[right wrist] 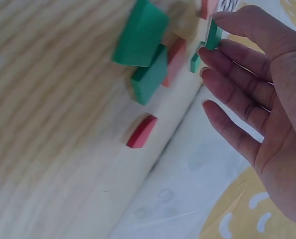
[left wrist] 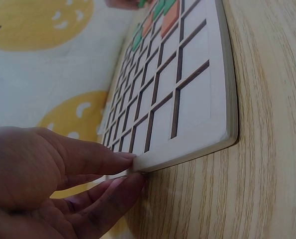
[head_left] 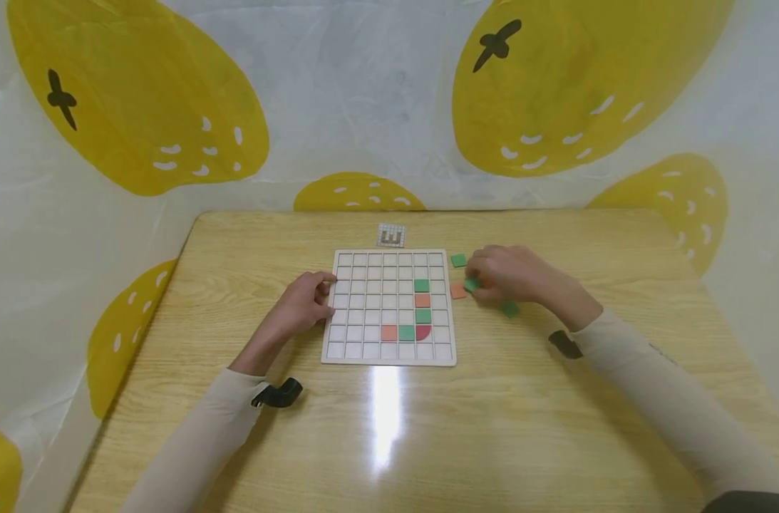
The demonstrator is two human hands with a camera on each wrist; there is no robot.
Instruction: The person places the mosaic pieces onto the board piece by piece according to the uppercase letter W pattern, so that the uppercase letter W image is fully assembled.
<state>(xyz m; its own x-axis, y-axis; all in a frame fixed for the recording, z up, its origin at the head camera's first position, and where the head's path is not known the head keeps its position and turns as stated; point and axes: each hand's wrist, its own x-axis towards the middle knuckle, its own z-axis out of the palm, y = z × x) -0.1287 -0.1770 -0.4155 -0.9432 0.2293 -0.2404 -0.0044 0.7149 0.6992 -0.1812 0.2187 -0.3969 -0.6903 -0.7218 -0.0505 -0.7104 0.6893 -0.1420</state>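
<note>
A white grid board (head_left: 371, 308) lies on the table with green, orange and red tiles set in some of its squares. At its left edge my left hand (head_left: 302, 303) holds the rim with thumb and fingers, seen close up in the left wrist view. Right of the board, my right hand (head_left: 507, 274) pinches a green tile (right wrist: 214, 35) between thumb and fingertips, above the table. Near that hand lie a green tile (head_left: 458, 261), an orange tile (head_left: 458, 291) and another green tile (head_left: 510, 309). A red rounded tile (right wrist: 142, 132) shows in the right wrist view.
A small card (head_left: 391, 235) with a dark pattern on a grid lies just behind the board. The wooden table (head_left: 479, 427) meets a white sheet with yellow fruit prints (head_left: 363, 92) at its back and sides.
</note>
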